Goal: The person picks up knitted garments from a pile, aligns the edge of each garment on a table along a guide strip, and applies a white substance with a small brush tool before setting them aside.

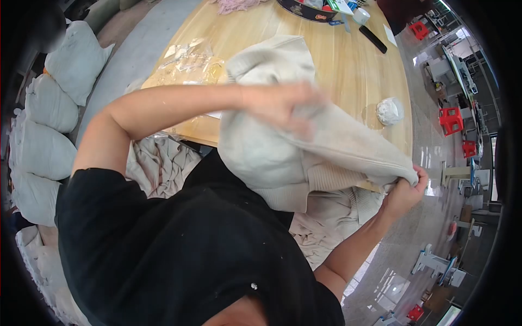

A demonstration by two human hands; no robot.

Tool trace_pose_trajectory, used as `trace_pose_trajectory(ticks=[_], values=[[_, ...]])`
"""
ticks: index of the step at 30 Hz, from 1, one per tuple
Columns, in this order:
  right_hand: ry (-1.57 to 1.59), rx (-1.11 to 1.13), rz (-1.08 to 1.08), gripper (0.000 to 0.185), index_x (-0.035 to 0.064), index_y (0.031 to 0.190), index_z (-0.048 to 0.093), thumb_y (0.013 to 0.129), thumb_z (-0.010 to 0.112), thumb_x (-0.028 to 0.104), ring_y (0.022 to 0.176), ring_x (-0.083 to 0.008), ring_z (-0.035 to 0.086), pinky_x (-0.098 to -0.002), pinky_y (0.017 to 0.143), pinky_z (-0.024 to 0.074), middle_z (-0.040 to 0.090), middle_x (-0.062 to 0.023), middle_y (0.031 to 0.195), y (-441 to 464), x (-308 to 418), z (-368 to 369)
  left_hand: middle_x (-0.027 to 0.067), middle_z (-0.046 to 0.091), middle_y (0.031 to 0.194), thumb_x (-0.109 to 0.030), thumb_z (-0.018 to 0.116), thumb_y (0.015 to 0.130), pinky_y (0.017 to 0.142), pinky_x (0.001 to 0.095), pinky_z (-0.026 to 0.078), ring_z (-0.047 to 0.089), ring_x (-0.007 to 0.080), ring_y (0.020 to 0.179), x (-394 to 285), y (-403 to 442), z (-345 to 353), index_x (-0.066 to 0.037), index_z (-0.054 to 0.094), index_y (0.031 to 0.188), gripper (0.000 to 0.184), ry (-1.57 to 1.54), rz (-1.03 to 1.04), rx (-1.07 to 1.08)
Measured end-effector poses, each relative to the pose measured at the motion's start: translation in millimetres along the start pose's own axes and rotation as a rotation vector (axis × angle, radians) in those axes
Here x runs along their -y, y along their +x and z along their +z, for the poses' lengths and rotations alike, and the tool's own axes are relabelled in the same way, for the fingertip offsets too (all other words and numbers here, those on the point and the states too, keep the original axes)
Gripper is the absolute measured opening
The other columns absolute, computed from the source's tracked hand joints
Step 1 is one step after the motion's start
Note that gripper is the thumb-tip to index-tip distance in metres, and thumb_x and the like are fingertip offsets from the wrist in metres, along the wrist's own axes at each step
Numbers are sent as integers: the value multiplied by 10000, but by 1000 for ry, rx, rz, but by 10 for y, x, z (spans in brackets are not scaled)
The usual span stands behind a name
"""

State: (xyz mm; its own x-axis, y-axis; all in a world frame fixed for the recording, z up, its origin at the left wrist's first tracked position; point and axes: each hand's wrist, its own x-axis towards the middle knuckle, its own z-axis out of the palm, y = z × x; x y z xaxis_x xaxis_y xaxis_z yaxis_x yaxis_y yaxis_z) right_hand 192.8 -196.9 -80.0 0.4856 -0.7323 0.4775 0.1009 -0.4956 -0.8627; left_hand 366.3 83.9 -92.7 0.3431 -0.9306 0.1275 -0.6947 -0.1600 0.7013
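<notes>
A cream knitted garment (261, 146) with ribbed edges lies partly on the wooden table (353, 70) and hangs over its near edge. One of its sleeves stretches to the right, where my right hand (409, 190) is closed around the end. My left hand (293, 108) is over the upper middle of the garment, smeared by motion, so its fingers cannot be made out. More cream fabric (331, 223) sits below the garment, and another crumpled pile (160, 163) is beside my left arm.
Clear plastic wrap (190, 65) lies at the table's left. A white ball-like bundle (389, 111), a black bar-shaped object (373, 39) and a dark round tray (307, 11) are farther out. Stuffed white sacks (46, 149) line the left; red stools (450, 120) stand right.
</notes>
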Motion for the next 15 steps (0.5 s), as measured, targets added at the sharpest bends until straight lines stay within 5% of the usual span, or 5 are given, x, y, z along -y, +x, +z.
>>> trace_pose_trajectory(ticks=[4, 10, 13, 14, 15], values=[[-122, 142, -144, 133, 5, 832, 530, 722, 588, -41, 743, -95, 497, -216, 707, 411, 539, -23, 796, -17, 121, 202, 170, 456, 1018, -212, 641, 672, 686, 335, 473, 549, 293, 791, 136, 0, 404, -155, 383, 1278, 661, 753, 272, 317], [-68, 143, -202, 152, 7, 832, 536, 704, 595, -50, 736, -109, 505, -218, 705, 412, 545, -24, 789, 58, 161, 216, 180, 476, 961, -150, 555, 703, 588, 394, 486, 570, 296, 716, 413, 435, 503, -109, 501, 1096, 399, 860, 156, 256], [-279, 126, -313, 163, 11, 836, 533, 703, 627, 8, 729, -112, 507, -231, 696, 418, 544, -24, 778, 301, 273, 286, 176, 510, 929, -129, 545, 680, 545, 383, 495, 594, 301, 724, 650, 766, -156, -94, 572, 875, 200, 1016, 111, -272], [-383, 134, -396, 171, 12, 838, 532, 705, 637, 33, 727, -111, 506, -235, 691, 418, 542, -23, 772, 410, 294, 346, 124, 537, 834, -93, 540, 730, 546, 367, 499, 598, 236, 724, 796, 908, -488, -104, 589, 978, 253, 1079, 228, -456], [-388, 164, -449, 177, 13, 844, 531, 713, 640, 57, 720, -121, 511, -243, 691, 420, 546, -31, 770, 515, 325, 452, 148, 509, 994, -139, 595, 720, 735, 371, 442, 537, 272, 907, 474, 922, -823, -69, 499, 1079, 378, 1068, -27, -386]])
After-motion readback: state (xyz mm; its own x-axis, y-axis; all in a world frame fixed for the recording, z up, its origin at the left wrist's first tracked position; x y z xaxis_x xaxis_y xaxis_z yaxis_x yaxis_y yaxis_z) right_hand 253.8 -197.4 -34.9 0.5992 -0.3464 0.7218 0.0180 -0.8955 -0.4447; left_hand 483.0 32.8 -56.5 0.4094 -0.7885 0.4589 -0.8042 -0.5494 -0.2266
